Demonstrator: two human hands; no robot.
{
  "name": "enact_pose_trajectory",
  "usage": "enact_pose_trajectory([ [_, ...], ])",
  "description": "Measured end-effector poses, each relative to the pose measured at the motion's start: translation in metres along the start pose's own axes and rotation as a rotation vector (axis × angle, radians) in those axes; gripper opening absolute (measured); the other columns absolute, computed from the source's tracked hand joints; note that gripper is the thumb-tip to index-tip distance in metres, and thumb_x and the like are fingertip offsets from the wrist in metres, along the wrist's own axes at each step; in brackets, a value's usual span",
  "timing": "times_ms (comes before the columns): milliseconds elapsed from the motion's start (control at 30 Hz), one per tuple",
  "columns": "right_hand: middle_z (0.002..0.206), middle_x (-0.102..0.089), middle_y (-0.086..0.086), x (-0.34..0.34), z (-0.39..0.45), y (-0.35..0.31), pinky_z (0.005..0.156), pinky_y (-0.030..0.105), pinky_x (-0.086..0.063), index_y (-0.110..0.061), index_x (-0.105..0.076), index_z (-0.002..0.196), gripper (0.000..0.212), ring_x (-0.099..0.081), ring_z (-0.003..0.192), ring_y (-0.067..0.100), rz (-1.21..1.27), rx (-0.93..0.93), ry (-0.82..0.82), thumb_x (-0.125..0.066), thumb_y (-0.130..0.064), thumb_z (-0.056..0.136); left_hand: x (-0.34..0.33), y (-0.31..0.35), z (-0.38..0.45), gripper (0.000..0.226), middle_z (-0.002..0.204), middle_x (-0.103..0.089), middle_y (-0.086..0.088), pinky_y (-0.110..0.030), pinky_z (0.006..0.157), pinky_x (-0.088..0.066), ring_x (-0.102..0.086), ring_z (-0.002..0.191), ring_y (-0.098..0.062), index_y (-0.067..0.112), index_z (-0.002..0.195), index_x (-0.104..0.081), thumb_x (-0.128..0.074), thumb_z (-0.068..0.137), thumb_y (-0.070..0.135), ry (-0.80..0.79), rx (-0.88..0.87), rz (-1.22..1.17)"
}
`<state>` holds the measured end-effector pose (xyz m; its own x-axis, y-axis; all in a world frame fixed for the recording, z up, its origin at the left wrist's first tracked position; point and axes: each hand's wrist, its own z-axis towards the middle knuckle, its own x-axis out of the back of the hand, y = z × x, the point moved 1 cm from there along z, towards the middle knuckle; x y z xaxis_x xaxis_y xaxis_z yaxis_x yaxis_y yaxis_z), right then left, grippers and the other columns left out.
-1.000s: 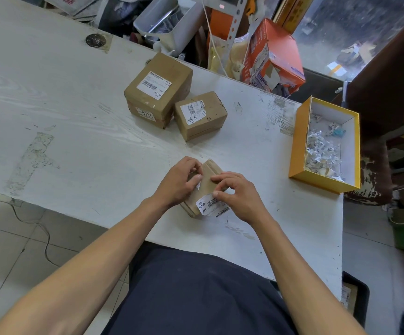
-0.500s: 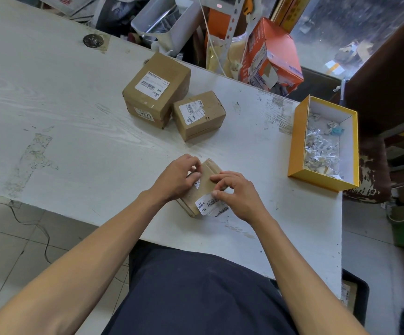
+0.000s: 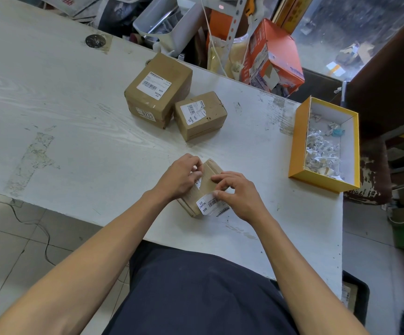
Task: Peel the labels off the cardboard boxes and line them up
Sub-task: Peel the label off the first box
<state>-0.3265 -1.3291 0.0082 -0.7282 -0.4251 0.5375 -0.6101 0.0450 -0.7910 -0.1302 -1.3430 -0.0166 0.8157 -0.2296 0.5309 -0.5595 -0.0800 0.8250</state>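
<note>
On the surface (image 3: 75, 122), three cardboard boxes: two at 12 o'clock, one grasped by both hands, fingers curled, left hand (image 3: 180, 176), right hand (image 3: 238, 194).

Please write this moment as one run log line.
step: peeling | left hand: holds small brown cardboard box | right hand: pinches white barcode label

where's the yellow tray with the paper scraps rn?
In the head view, the yellow tray sits on the right end of the white table, to the right of both hands and the small box they hold.
</note>
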Motion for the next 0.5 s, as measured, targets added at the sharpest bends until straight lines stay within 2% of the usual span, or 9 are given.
enact_pose_trajectory([
  [267,0.11,-0.067,-0.024,0.0001,0.0002,0.0006,0.092,0.005,-0.03,-0.016,-0.072,0.076,0.005,-0.044,0.12,-0.005,0.007,-0.004,0.001,-0.075,-0.014,0.079,-0.0015,-0.0007,-0.0091,0.011,0.1,-0.059,0.003,-0.034,0.085,-0.048,-0.058,0.092,-0.01,0.022,0.087,-0.055,-0.059,0.091,0.012,0.056,-0.08,0.014],
  [500,0.11,-0.067,-0.023,0.0,0.0001,-0.0002,0.092,0.005,-0.031,-0.015,-0.072,0.076,0.004,-0.044,0.12,-0.004,0.01,-0.007,-0.001,-0.074,-0.014,0.079,-0.0077,0.0018,-0.0066,0.004,0.098,-0.054,0.001,-0.041,0.079,-0.048,-0.057,0.089,-0.024,0.013,0.089,-0.055,-0.056,0.092,0.011,0.072,-0.071,0.128],
])
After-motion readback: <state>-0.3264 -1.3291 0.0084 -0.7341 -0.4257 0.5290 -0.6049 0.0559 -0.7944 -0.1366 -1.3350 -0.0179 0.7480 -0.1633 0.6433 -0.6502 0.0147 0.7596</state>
